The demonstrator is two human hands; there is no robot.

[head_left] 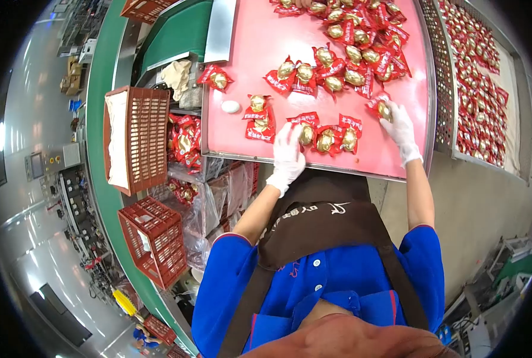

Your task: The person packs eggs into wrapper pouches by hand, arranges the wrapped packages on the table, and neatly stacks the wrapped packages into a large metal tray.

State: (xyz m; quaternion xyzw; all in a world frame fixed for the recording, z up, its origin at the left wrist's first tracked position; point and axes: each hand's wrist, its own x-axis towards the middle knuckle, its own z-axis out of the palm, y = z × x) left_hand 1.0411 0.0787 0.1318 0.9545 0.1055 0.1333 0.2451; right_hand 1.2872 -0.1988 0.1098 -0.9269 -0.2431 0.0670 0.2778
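White gloves cover both of my hands. My left hand (286,156) rests at the near edge of the pink tabletop, its fingers stretched along the left side of a red-and-gold wrapped packet (306,135). Two similar packets, a middle one (325,141) and a right one (349,139), lie beside it in a row. On the right, my right hand (401,130) has its fingers closed on another red packet (383,110) with a gold round middle. A pair of packets (259,118) lies left of my left hand, near a white egg-shaped object (231,107).
Many packets (355,53) are heaped at the table's far side, where part of another hand (302,3) shows. A metal-edged tray (481,89) full of packets stands right. Brown crates (138,140) and a green conveyor (96,179) are at left. A raised rim edges the pink table (242,53).
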